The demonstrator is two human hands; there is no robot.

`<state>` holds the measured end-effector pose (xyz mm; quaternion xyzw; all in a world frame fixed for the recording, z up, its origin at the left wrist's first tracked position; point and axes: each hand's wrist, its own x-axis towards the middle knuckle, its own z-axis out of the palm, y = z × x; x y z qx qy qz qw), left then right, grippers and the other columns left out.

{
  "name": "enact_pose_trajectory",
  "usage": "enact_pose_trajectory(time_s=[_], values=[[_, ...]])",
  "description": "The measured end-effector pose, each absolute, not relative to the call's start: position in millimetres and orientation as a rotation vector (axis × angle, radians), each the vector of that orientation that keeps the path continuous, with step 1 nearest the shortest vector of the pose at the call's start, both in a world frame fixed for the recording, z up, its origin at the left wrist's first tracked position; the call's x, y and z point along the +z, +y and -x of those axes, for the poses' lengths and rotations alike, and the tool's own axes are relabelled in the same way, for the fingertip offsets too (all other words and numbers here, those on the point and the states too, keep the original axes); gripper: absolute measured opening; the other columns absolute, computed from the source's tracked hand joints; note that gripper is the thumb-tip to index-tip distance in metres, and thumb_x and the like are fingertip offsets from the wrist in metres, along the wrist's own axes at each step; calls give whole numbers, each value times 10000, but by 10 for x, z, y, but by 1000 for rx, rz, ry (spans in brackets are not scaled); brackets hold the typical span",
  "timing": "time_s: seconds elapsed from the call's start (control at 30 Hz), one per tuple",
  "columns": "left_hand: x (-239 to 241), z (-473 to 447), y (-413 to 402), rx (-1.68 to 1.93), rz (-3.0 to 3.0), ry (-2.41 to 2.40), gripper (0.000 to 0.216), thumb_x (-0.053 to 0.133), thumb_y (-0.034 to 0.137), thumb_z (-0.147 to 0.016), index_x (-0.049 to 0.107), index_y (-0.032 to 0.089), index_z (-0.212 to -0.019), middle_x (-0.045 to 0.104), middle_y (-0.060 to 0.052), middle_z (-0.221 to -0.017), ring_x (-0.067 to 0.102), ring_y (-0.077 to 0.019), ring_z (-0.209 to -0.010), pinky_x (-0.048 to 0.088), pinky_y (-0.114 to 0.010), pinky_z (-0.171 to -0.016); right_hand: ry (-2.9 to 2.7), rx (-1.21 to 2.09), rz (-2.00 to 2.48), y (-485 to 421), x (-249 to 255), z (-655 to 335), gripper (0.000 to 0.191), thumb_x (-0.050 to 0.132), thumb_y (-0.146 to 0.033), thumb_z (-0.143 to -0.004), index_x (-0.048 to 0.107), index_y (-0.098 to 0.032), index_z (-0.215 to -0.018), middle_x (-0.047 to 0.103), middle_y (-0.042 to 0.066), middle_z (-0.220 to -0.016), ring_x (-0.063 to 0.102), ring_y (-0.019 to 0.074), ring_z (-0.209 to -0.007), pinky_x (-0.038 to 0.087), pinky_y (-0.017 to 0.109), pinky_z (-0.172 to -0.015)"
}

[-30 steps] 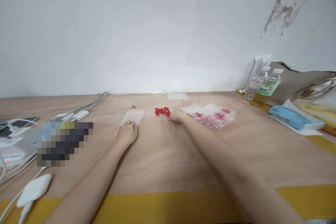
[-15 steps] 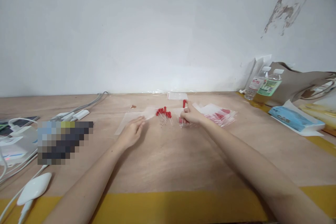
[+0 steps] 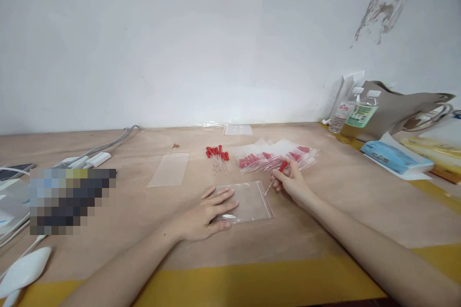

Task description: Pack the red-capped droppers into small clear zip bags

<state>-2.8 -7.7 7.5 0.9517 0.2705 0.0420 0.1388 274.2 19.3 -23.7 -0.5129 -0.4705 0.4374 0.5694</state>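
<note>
My left hand (image 3: 205,211) lies flat, fingers spread, on the left part of a small clear zip bag (image 3: 248,201) at the middle of the table. My right hand (image 3: 293,184) is closed in a pinch on a red-capped pin (image 3: 279,171), its thin stem pointing down-left toward the bag's right edge. A loose bunch of red-capped pins (image 3: 217,154) lies further back. To their right is a fanned pile of filled bags (image 3: 277,157) with red pins inside. Another empty clear bag (image 3: 169,169) lies to the left.
Cables, chargers and a white device (image 3: 25,268) crowd the left side beside a blurred patch. Two bottles (image 3: 355,112), a brown paper bag (image 3: 403,108) and a blue tissue pack (image 3: 392,158) stand at the right. One more small bag (image 3: 237,129) lies by the wall. Yellow tape (image 3: 252,283) runs along the near edge.
My left hand drew a clear bag from the far left pile toward me and now presses it flat. My right hand picked a red pin and came back beside that bag.
</note>
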Motion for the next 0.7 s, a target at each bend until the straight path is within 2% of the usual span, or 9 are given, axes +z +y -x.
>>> enact_pose_trajectory(time_s=[0.23,0.47,0.57,0.7], values=[[93,27,-83,131,-2725,795,482,374,464,-893,280,323,-1344,181,-19,-1432,167,-213,-1319,91,-462,-1074,-1157,931,1181,176,-256,-2778,577,601,-418,-659,284,-243,-1108,490,-88,-595,503,92,-424,421,205,-372],[74,23,-87,163,-2714,821,393,292,358,-941,296,336,-1333,207,8,-1429,184,-182,-1317,96,-441,-1079,-1143,842,1177,204,-283,-2795,583,603,-449,-666,277,-240,-1102,494,-81,-607,521,105,-430,444,230,-387],[60,9,-97,163,-2731,856,406,302,379,-935,290,331,-1338,223,-2,-1428,195,-184,-1315,105,-447,-1077,-1114,919,1135,168,-261,-2725,557,612,-450,-664,281,-249,-1065,514,-71,-623,541,111,-457,480,259,-438],[24,-17,-104,250,-2707,938,451,335,396,-922,254,310,-1358,247,-18,-1425,238,-201,-1301,148,-441,-1070,-1013,1248,1074,105,-213,-2676,356,563,-417,-725,334,-246,-937,567,-27,-678,611,135,-597,516,312,-594]])
